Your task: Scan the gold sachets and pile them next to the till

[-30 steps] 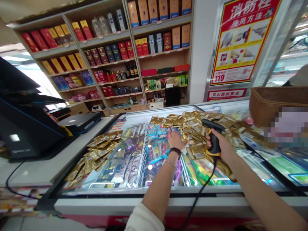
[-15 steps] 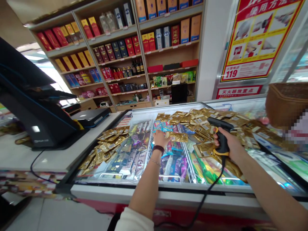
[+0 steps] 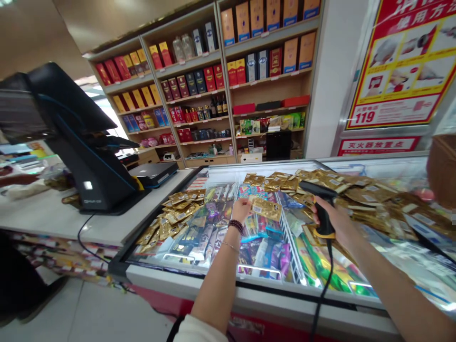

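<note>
My left hand [image 3: 242, 209], with a beaded bracelet at the wrist, pinches the left end of a flat gold packet [image 3: 268, 209] over the glass-topped freezer. The packet's white barcode label faces up near my fingers. In my right hand [image 3: 338, 219] is a black and yellow barcode scanner [image 3: 324, 217], its head to the left and its cable hanging down. Left of my left hand lies a pile of gold packets [image 3: 180, 209] on the glass. A larger spread of gold packets [image 3: 370, 190] lies behind and to the right of the scanner.
Wrapped ice creams [image 3: 204, 242] fill the wire-divided freezer [image 3: 167, 278]. On the left counter [image 3: 103, 232] stand a black checkout terminal [image 3: 103, 156] and a flat black device [image 3: 153, 173]. Shelves of boxed bottles line the back. At far left, another person's arm [image 3: 17, 179] reaches over the counter.
My view has turned left. The gold packet in my left hand is now raised and tilted, its label more visible. My right hand still holds the scanner, now nearer that packet.
</note>
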